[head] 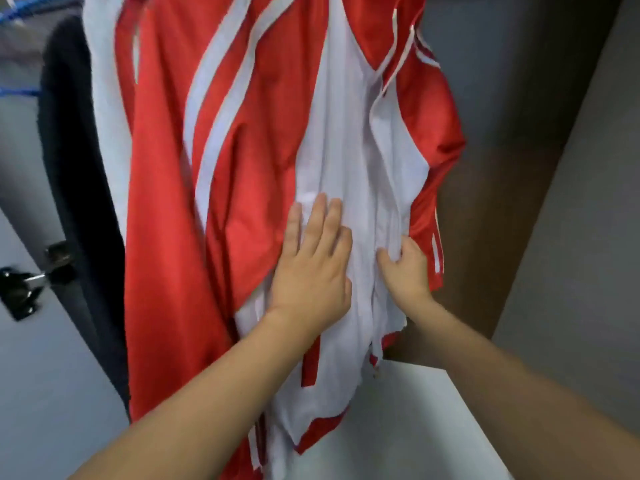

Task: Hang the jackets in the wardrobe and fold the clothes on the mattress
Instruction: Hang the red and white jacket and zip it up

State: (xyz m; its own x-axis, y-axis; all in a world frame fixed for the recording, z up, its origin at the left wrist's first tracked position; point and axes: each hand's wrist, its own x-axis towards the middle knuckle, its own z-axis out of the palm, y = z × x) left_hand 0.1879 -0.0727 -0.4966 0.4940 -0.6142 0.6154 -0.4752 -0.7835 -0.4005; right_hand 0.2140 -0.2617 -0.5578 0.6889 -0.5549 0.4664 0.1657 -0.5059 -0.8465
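A red and white jacket (242, 140) with white stripes hangs in front of me inside the wardrobe, filling most of the view. My left hand (311, 258) lies flat with straight fingers on its white front panel. My right hand (405, 268) pinches the white front edge of the jacket beside the zip line, fingers curled into the fabric. The hanger and rail are out of view above.
A dark garment (72, 161) hangs to the left of the jacket. A grey wardrobe door (20, 358) with a black handle (24, 285) stands at the left. A brown wardrobe panel (491, 209) is at the right, and a white ledge (415, 410) lies below.
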